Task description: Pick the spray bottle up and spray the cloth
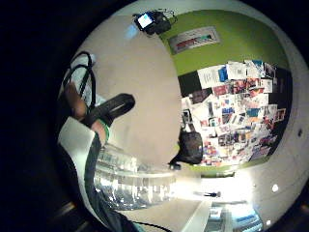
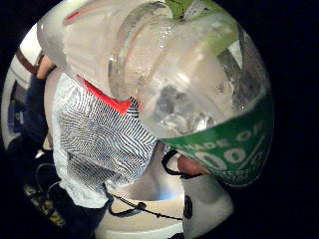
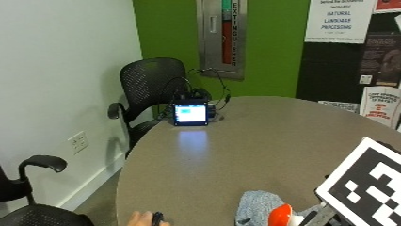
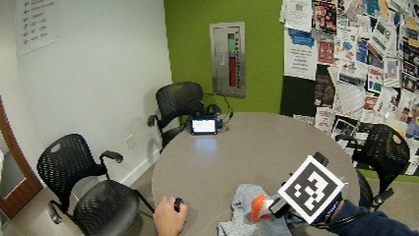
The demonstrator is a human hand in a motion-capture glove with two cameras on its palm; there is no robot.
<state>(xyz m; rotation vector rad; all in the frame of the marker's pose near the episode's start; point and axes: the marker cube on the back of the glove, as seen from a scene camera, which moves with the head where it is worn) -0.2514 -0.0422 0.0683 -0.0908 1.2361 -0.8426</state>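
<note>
Right hand: the gloved right hand (image 4: 313, 219) is raised over the near edge of the table, mostly hidden in the outside views; only a dark part of it shows. Its fingers curl round the spray bottle, whose clear body fills the thumb side palm view, pressed close to the palm.
Spray bottle: the spray bottle (image 2: 199, 94) is clear plastic with a green label band and an orange-red nozzle. In the wide outside view the nozzle end of the bottle (image 4: 259, 208) sticks out from the hand toward the person's left and hangs over the cloth. In the little finger side palm view the clear ribbed body (image 1: 130, 181) lies just by the palm.
Cloth: the cloth (image 4: 249, 209) is grey-blue and crumpled, lying on the table at its near edge, right under the nozzle. Whether the nozzle touches it cannot be told. In the thumb side view a finely striped piece of fabric (image 2: 104, 144) shows beyond the bottle.
Left hand: the bare left hand (image 4: 171, 216) rests at the near edge of the table, apart from the cloth, with a small dark object at its fingers.
Table: the round grey table (image 3: 263, 141) carries a small device with a lit screen (image 3: 190, 113) at its far side, with cables trailing behind it.
Surroundings: black mesh chairs (image 4: 180, 103) stand round the table by a green wall.
</note>
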